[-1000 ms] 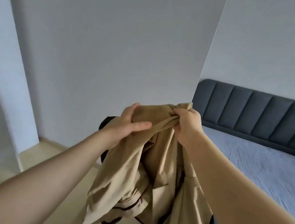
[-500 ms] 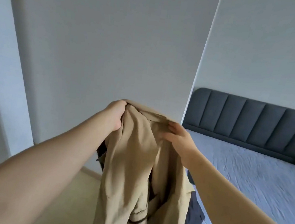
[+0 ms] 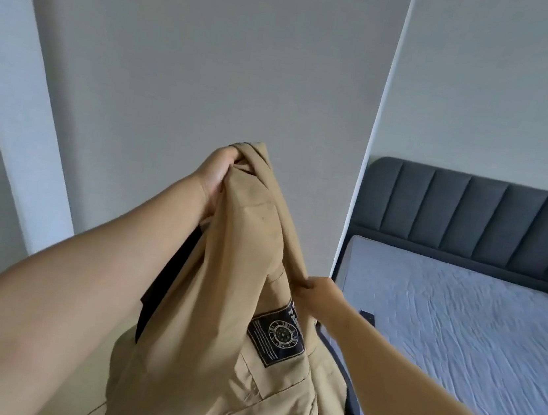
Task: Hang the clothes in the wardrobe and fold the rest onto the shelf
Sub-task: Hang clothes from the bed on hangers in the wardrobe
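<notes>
A beige jacket [image 3: 233, 305] with a black square patch [image 3: 275, 337] hangs in front of me, its lower part running out of the bottom of the view. My left hand [image 3: 215, 179] grips the top of the jacket and holds it up high. My right hand [image 3: 319, 294] pinches the jacket's right edge lower down, just above the patch. A dark lining or second dark garment [image 3: 170, 277] shows behind the jacket on its left side.
A white wardrobe panel [image 3: 214, 62] fills the middle, with a white upright [image 3: 20, 100] at the left. At the right stands a bed with a dark grey padded headboard [image 3: 471, 217] and a bluish sheet [image 3: 457, 333]. A small dark object [image 3: 367, 314] lies on the sheet.
My left hand has lifted the jacket's top higher. My right hand has slid down the right edge, and the jacket has turned so that the black patch shows.
</notes>
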A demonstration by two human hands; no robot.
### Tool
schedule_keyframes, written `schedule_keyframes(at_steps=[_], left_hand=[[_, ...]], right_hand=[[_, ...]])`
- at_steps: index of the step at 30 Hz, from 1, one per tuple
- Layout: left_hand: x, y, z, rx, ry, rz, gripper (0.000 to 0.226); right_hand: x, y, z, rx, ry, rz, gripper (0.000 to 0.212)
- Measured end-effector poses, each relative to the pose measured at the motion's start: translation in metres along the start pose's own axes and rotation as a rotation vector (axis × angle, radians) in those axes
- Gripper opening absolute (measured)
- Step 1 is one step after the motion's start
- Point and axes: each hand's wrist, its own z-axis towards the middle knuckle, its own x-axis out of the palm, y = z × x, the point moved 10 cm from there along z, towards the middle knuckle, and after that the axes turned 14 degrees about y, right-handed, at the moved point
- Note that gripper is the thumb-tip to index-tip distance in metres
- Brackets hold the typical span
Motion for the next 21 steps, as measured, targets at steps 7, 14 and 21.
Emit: schedule_keyframes(at_steps=[7, 14, 21], left_hand=[[-0.038, -0.02, -0.019, -0.039, -0.266, 0.28, 0.022], [-0.054, -0.028, -0.033, -0.125, -0.387, 1.023, 0.038], [0.028, 0.03, -0.042, 0.058, 0.093, 0.876, 0.113]], right_hand=[[-0.021, 0.037, -0.006, -0.138, -0.12, 0.516, 0.025], [-0.042, 0.114, -0.01, -0.263, -0.093, 1.023, 0.023], [-0.034, 0.139, -0.013, -0.285, -0.053, 1.164, 0.027]])
